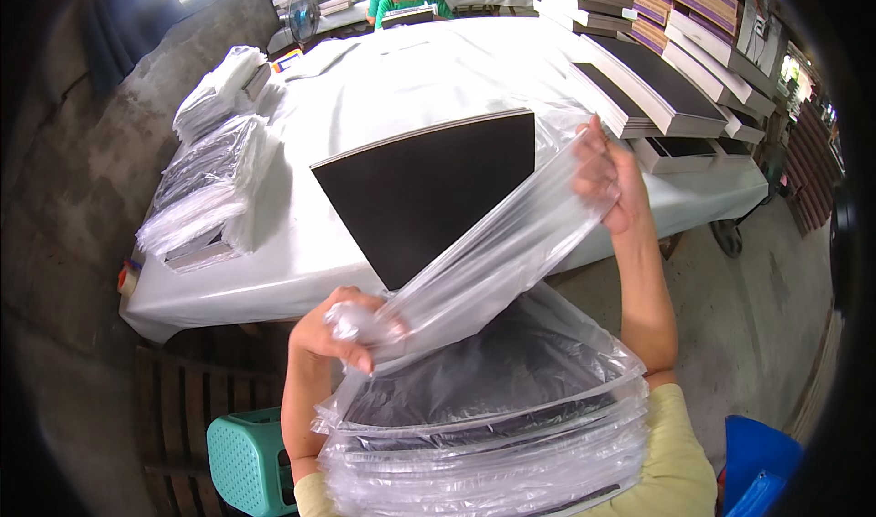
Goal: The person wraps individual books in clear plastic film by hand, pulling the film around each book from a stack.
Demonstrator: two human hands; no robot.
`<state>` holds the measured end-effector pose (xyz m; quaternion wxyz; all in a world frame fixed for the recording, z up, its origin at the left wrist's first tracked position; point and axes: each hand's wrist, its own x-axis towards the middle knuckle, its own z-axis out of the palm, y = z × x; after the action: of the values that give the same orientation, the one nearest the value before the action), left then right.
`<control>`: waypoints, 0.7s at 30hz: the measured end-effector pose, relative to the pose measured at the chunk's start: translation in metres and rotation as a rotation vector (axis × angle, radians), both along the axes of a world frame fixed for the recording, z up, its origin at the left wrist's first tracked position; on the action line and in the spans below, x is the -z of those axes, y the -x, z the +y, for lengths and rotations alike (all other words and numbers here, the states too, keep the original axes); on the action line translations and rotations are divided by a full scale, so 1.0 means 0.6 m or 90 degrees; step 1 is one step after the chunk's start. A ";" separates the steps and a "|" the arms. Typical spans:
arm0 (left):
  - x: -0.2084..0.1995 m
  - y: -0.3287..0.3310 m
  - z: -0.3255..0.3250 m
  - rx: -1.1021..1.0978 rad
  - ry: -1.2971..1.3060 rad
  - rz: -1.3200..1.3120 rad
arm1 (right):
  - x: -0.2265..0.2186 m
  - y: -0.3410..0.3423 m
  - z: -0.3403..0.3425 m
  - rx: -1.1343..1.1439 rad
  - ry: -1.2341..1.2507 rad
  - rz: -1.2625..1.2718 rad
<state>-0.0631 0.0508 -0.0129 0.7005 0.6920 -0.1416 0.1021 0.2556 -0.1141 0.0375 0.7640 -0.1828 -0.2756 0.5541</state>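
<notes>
A clear plastic bag (511,234) is stretched slantwise between my two hands. My left hand (351,330) is closed round its lower left end, where the film is bunched. The upper right end is gripped by my right hand (602,175), slightly blurred. Behind the film, a stack of black boards with white edges (429,188) lies near the table's front edge; its right side is partly covered by the film. Close to my body rises a pile of black boards in clear bags (484,426), below both hands.
Bagged boards (205,170) are heaped on the white-covered table (401,74) at left. Black and white board stacks (657,88) stand at right. A green stool (246,462) is at lower left. Across the table sits a person in green (411,8), near a fan (301,15).
</notes>
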 end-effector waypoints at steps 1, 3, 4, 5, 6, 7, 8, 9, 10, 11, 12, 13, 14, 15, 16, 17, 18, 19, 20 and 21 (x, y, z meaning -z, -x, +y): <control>0.025 -0.003 0.021 0.003 0.055 -0.050 | 0.013 -0.005 -0.012 0.016 0.026 -0.011; 0.033 0.048 0.035 -0.088 0.192 -0.172 | 0.017 0.037 -0.008 -0.060 0.047 -0.031; 0.037 0.057 0.034 -0.130 0.264 -0.219 | 0.055 0.057 -0.002 -0.115 0.012 -0.163; 0.039 0.032 0.030 -0.153 0.322 -0.255 | 0.072 0.050 -0.017 -0.225 0.035 -0.350; 0.035 0.005 0.021 -0.167 0.338 -0.258 | 0.090 0.045 -0.030 -0.331 0.017 -0.554; 0.023 0.026 -0.001 -0.249 0.302 -0.242 | 0.090 0.081 0.018 -0.331 -0.295 -0.455; 0.028 0.000 -0.010 -0.241 0.300 -0.222 | 0.093 0.090 0.017 -0.299 -0.420 -0.354; 0.033 -0.020 -0.016 -0.213 0.248 -0.173 | 0.096 0.100 0.020 -0.288 -0.551 -0.250; 0.029 -0.023 -0.025 -0.189 0.177 -0.120 | 0.139 0.088 0.033 -0.328 -0.575 -0.115; 0.029 -0.018 -0.030 -0.175 0.120 -0.077 | 0.141 0.083 0.032 -0.338 -0.537 -0.232; 0.031 -0.012 -0.038 -0.174 0.104 -0.061 | 0.142 0.075 0.028 -0.351 -0.501 -0.354; 0.043 -0.020 -0.038 -0.165 0.113 -0.060 | 0.115 0.059 -0.005 -0.296 -0.356 -0.724; 0.029 -0.001 -0.048 -0.188 0.119 -0.069 | 0.082 0.065 -0.019 -0.242 -0.203 -1.067; 0.010 0.012 -0.057 -0.200 0.118 -0.081 | 0.057 0.094 -0.008 -0.380 -0.170 -0.939; 0.005 -0.003 -0.056 -0.151 0.114 -0.089 | 0.049 0.110 -0.010 -0.494 -0.090 -0.808; -0.003 -0.013 -0.059 -0.113 0.095 -0.087 | 0.053 0.111 -0.002 -0.498 -0.105 -0.654; -0.007 -0.023 -0.060 -0.073 0.065 -0.074 | 0.058 0.102 -0.005 -0.437 -0.139 -0.479; -0.002 -0.034 -0.064 -0.042 0.042 -0.060 | 0.063 0.089 -0.009 -0.368 -0.161 -0.341; -0.005 -0.030 -0.068 -0.064 0.019 -0.035 | 0.059 0.090 -0.008 -0.323 -0.172 -0.271; -0.001 -0.026 -0.068 -0.108 0.006 -0.013 | 0.050 0.082 -0.007 -0.272 -0.181 -0.194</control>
<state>-0.0475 0.0099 -0.0123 0.6912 0.6970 -0.0893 0.1686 0.2062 -0.1182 0.0072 0.5977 -0.0924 -0.4941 0.6246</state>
